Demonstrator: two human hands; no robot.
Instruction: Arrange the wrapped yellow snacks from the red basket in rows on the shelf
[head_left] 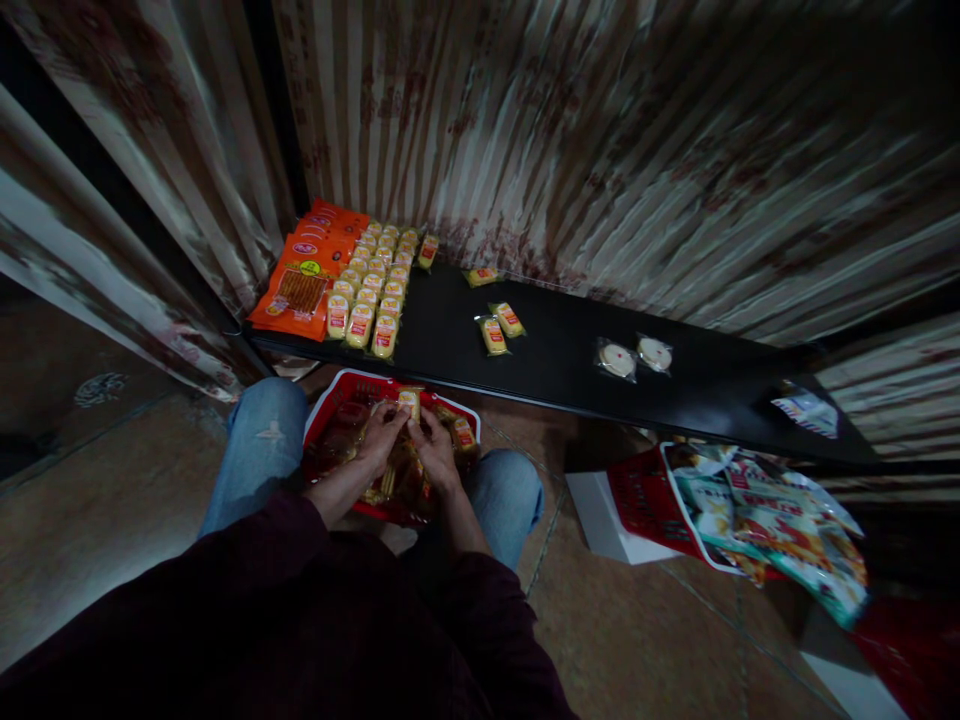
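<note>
Over a red basket (341, 385) between my knees, my left hand (382, 435) and my right hand (435, 445) pinch one small wrapped snack cake (409, 402) between them. It is yellow with a pale label. More wrapped snacks lie in the basket below, one with a red label (463, 434); my hands hide part of them. Beyond the basket, rows of similar yellow snack cakes (373, 285) stand on a black shelf (442, 350). Several loose ones lie to their right, including a pair (495, 335).
Orange snack bags (304, 275) lie at the shelf's left end. Two round white wrapped items (617, 360) and a blue-white packet (808, 410) lie farther right. A second red basket (649, 505) full of bags (780, 515) stands on the right. A striped curtain (525, 150) hangs behind.
</note>
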